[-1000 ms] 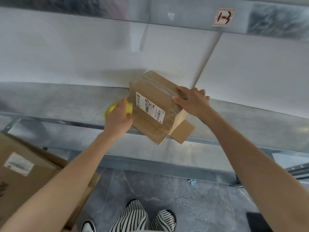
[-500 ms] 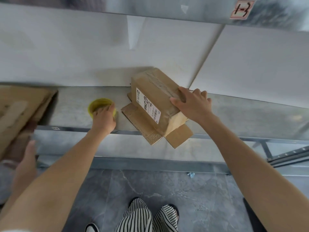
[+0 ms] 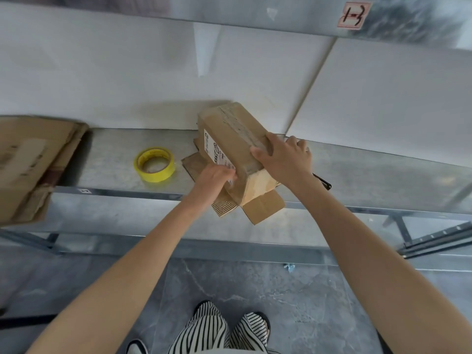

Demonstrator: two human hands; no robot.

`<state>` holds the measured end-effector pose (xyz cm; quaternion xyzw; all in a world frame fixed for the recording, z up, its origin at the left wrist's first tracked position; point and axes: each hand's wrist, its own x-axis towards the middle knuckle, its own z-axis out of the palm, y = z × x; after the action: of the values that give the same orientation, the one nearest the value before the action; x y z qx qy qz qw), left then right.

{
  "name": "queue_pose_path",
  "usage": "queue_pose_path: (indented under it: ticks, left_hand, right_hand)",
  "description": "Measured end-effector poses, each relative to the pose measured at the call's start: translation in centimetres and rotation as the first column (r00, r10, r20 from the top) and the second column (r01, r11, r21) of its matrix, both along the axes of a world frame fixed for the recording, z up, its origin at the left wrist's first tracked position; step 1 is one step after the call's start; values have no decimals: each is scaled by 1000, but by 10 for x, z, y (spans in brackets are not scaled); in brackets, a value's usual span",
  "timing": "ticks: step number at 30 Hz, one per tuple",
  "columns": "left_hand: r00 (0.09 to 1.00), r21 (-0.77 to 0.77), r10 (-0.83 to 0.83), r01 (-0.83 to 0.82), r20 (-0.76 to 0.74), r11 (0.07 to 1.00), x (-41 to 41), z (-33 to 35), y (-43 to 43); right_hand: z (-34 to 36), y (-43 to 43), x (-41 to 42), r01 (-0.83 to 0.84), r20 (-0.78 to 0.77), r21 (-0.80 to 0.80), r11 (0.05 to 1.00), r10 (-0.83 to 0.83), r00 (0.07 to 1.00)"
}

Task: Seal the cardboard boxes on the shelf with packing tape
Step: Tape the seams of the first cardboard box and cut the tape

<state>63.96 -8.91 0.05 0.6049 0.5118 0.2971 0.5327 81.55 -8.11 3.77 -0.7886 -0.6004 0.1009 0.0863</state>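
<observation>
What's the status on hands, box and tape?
Right hand grips small brown cardboard box on top; left hand curled at its labelled side. Flaps open. Yellow tape roll lies apart on metal shelf.

Flattened cardboard (image 3: 30, 159) cut by left edge, blurred; black object (image 3: 323, 181) mostly hidden behind right hand (image 3: 286, 159).

This looks like a storeroom or small warehouse. There is a bare galvanised-steel shelf (image 3: 357, 169), a hand-marked label (image 3: 353, 15) on the level above, a box (image 3: 229, 129) with a shipping sticker, worn cardboard (image 3: 33, 159) at left, tape (image 3: 155, 164), a plain white wall (image 3: 127, 85) and a grey stone floor (image 3: 281, 302).
</observation>
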Motion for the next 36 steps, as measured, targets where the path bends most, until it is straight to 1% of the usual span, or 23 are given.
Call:
queue_pose_path:
  ticks: [4,7,10,12,14,16,19,21,23,24,25,26,28,30,31,33,36]
  left_hand:
    - [998,-55,62,-62,-8,997,-4,-1,-4]
    - [995,-6,78,-78,-61,997,-2,-4,-4]
    - [980,138,157,-140,-123,981,8,-13,-9]
    - [974,284,213,-182,-82,942,13,-21,-13]
    - [965,402,253,-202,-76,893,17,-28,-17]
    - [940,440,330,-262,-85,859,22,-32,-17]
    - [904,412,424,-365,-58,835,31,-30,-15]
    - [866,313,500,-481,23,819,31,-26,-14]
    - [801,183,580,-599,147,780,28,-13,-13]
    - [790,137,580,-608,198,782,29,-7,-13]
    - [800,121,562,-592,209,797,32,-1,-12]
    - [823,140,543,-565,167,813,35,4,-12]
    - [847,264,531,-516,17,815,43,8,-13]
    - [833,401,550,-485,-60,777,46,7,-17]
    - [831,441,551,-467,-77,767,46,4,-17]
    - [848,444,524,-440,-79,781,44,0,-12]
    - [888,365,460,-425,-11,829,36,-2,-5]
  right_hand:
    - [1,-2,-2,-6,-6,-1,1000,6,1000]
    - [1,-5,-3,-19,-18,1,1000,19,1000]
    - [1,-7,-4,-23,-55,10,1000,24,998]
    - [1,-7,-5,-23,-74,17,1000,25,997]
    - [0,-7,-7,-25,-79,25,999,27,997]
    - [-2,-9,-9,-31,-74,31,999,34,997]
    - [-5,-11,-7,-45,-76,44,998,48,996]
    - [-7,-13,-2,-71,-130,66,995,79,988]
    - [-12,-16,0,-116,-227,110,987,138,964]
    - [-15,-18,-1,-134,-278,140,981,169,946]
    - [-18,-20,-2,-145,-320,174,974,195,927]
    - [-21,-21,-5,-149,-347,210,966,216,912]
    - [-27,-23,-8,-150,-358,275,950,246,901]
    - [-31,-21,-8,-145,-352,313,938,257,900]
    - [-33,-19,-7,-145,-351,325,934,261,899]
    - [-34,-13,-4,-165,-343,349,923,289,894]
    - [-31,-5,1,-228,-332,393,891,368,868]
